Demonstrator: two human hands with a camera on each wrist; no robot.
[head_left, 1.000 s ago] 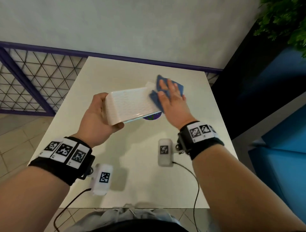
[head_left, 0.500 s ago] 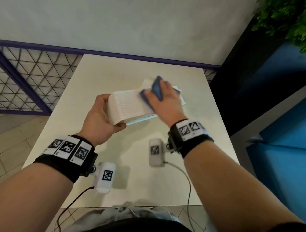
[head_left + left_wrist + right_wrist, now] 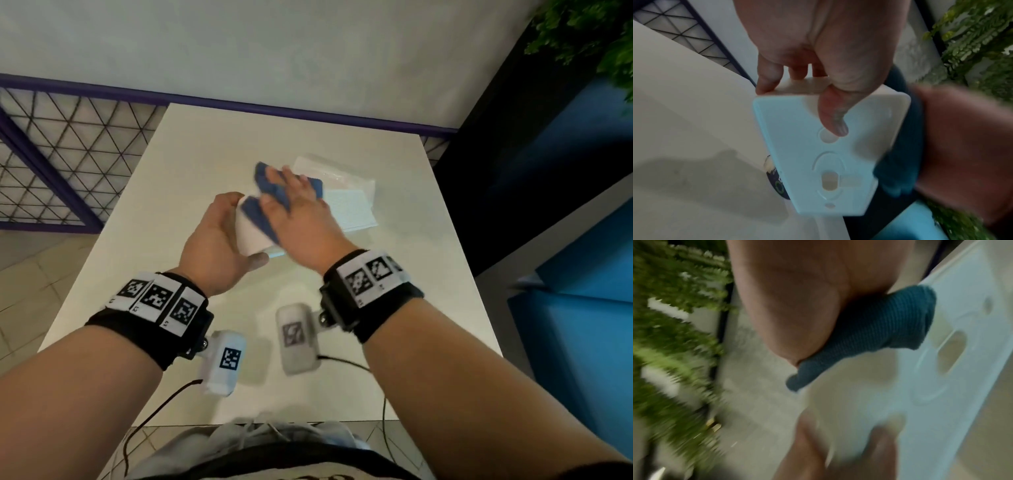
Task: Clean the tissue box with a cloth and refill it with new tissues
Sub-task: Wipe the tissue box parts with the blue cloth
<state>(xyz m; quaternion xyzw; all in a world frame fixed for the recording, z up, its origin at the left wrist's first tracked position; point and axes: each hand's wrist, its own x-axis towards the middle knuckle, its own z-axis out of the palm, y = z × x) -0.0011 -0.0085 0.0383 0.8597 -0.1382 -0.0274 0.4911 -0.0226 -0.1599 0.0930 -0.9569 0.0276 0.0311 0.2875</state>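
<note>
My left hand (image 3: 215, 240) grips one end of the white plastic tissue box (image 3: 251, 236) and holds it above the table. The left wrist view shows the thumb (image 3: 832, 116) on the box's slotted underside (image 3: 828, 162) and the fingers (image 3: 766, 78) curled over the end. My right hand (image 3: 301, 212) lies flat with spread fingers on a blue cloth (image 3: 270, 205), pressing it against the box close to the left hand. The cloth (image 3: 869, 331) bunches out from under the palm in the blurred right wrist view. A clear pack of white tissues (image 3: 346, 198) lies on the table behind my hands.
The white table (image 3: 137, 308) ends near my body. A dark round sticker (image 3: 777, 181) sits on it under the box. A purple mesh railing (image 3: 51, 154) runs on the left. A blue seat (image 3: 582, 308) and a green plant (image 3: 589, 34) are on the right.
My right hand has swept the cloth leftward along the box, from its right end to beside my left hand. The tissue pack behind it has come into view.
</note>
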